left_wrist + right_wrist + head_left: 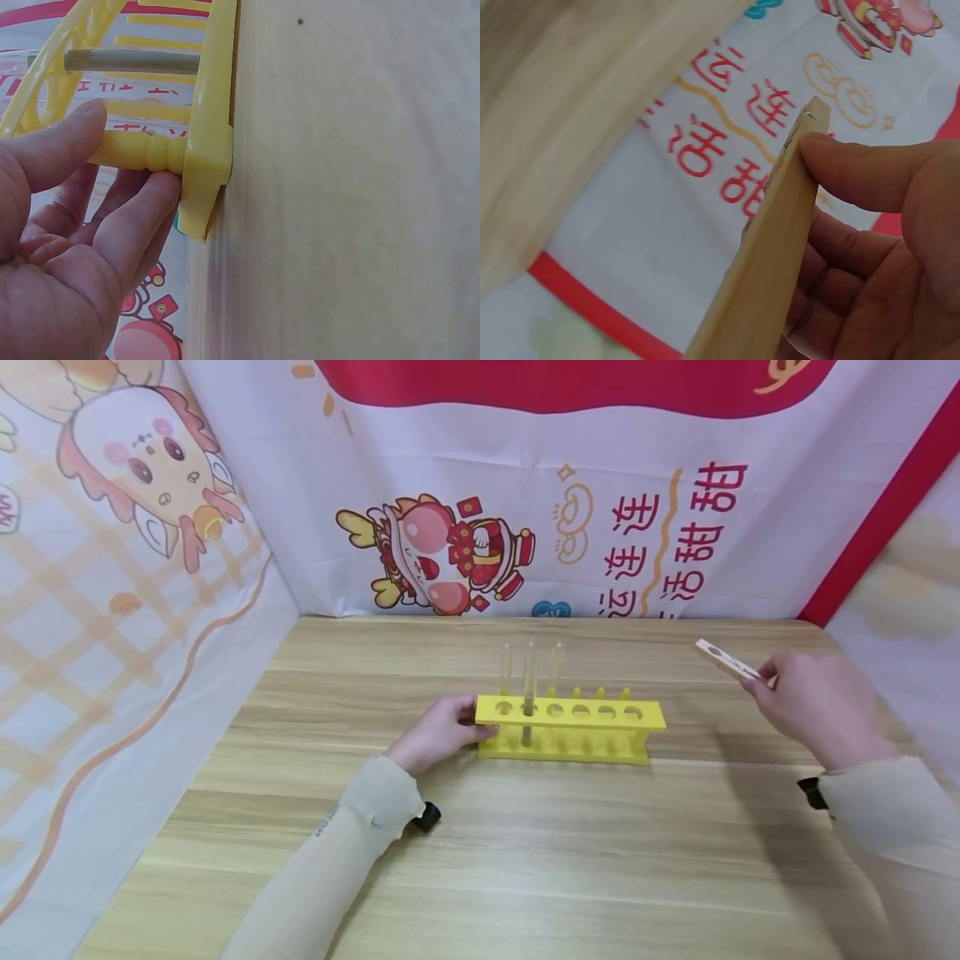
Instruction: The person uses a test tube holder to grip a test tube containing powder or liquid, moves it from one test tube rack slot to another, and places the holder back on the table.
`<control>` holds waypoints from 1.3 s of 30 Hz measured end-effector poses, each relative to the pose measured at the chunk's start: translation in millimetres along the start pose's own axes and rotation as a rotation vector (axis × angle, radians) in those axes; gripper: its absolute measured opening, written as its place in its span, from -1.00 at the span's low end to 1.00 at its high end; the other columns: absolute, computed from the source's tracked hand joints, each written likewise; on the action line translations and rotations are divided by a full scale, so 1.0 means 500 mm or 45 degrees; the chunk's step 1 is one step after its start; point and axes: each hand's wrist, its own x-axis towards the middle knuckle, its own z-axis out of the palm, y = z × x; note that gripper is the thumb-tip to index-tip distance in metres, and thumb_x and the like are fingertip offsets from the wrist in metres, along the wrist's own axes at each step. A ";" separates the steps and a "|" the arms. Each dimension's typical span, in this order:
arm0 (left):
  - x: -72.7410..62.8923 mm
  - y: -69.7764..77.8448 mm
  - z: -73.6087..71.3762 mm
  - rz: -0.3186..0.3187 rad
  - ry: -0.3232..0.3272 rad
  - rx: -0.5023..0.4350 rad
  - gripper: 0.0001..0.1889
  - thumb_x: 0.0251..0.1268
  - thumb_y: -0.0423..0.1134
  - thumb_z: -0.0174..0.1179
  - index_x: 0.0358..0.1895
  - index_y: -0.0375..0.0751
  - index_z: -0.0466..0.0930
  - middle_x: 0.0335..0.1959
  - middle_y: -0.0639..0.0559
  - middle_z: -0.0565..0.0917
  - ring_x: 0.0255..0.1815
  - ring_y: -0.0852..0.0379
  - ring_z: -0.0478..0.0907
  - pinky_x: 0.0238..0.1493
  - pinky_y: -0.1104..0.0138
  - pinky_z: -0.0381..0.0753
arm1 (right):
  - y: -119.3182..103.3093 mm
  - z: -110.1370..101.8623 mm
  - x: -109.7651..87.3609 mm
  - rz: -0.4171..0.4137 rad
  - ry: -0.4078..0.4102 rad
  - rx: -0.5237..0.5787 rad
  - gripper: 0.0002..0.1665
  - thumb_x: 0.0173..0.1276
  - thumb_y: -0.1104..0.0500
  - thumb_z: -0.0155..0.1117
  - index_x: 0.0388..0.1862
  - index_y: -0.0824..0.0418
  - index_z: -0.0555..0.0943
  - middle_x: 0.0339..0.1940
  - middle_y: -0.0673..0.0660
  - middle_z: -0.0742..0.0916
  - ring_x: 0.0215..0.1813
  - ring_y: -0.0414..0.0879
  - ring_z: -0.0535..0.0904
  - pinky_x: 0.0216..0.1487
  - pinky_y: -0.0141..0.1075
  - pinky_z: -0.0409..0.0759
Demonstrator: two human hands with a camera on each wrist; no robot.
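A yellow test tube rack [573, 713] stands on the table with three clear test tubes in its left part. The front test tube [529, 672] has greyish-brown contents in its lower part; two others, one a back test tube [557, 665], look clear. My left hand [438, 732] grips the rack's left end. Thumb and fingers wrap the round end post [127, 150] in the left wrist view. Off to the right, above the table, my right hand [817, 706] pinches a wooden test tube clamp [727, 661] between thumb and fingers, its tip pointing left, apart from the rack.
The wood-grain table [480, 860] carries the rack near its middle. A printed cloth [300, 485] hangs behind the back edge, and more printed cloth covers the left and right sides. Small pegs [600, 693] rise along the rack's back.
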 end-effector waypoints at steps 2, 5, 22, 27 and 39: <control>0.000 -0.002 0.000 0.002 0.004 0.000 -0.73 0.27 -0.26 0.37 0.02 -0.07 0.65 -0.06 0.08 0.70 -0.02 0.10 0.59 0.06 0.21 0.56 | 0.013 0.010 -0.002 0.032 -0.065 0.003 -0.71 0.29 0.04 0.34 -0.33 0.28 0.73 -0.65 0.05 0.62 -0.57 0.08 0.45 -0.68 -0.11 0.29; -0.001 -0.002 0.000 0.006 0.009 0.011 -0.73 0.27 -0.23 0.37 0.02 -0.06 0.65 -0.06 0.10 0.70 -0.02 0.11 0.59 0.07 0.20 0.55 | 0.029 0.028 -0.005 0.091 -0.186 0.023 -0.66 0.33 0.00 0.29 -0.29 0.29 0.72 -0.62 0.06 0.61 -0.55 0.07 0.43 -0.68 -0.10 0.31; -0.002 0.002 0.000 0.011 -0.013 -0.010 -0.76 0.31 -0.27 0.34 0.02 -0.08 0.64 -0.07 0.08 0.70 -0.05 0.09 0.57 0.04 0.22 0.55 | 0.069 0.123 -0.009 0.174 -0.402 0.040 -0.54 0.36 -0.02 0.13 -0.70 0.17 0.47 -0.65 0.18 0.53 -0.56 0.11 0.45 -0.64 -0.03 0.39; -0.001 0.001 0.000 0.012 -0.015 -0.017 -0.75 0.31 -0.28 0.33 0.03 -0.08 0.64 -0.07 0.08 0.70 -0.04 0.09 0.57 0.05 0.22 0.55 | 0.060 0.148 -0.006 0.137 -0.438 0.043 -0.57 0.35 0.06 0.18 -0.70 0.20 0.46 -0.65 0.17 0.53 -0.57 0.08 0.43 -0.61 -0.06 0.41; -0.001 0.000 0.000 0.002 -0.011 -0.017 -0.74 0.30 -0.27 0.34 0.03 -0.07 0.64 -0.05 0.08 0.69 -0.03 0.09 0.57 0.06 0.21 0.54 | 0.045 0.170 0.002 0.091 -0.423 0.023 -0.52 0.36 0.06 0.28 -0.74 0.18 0.45 -0.70 0.13 0.51 -0.60 0.04 0.42 -0.59 -0.14 0.39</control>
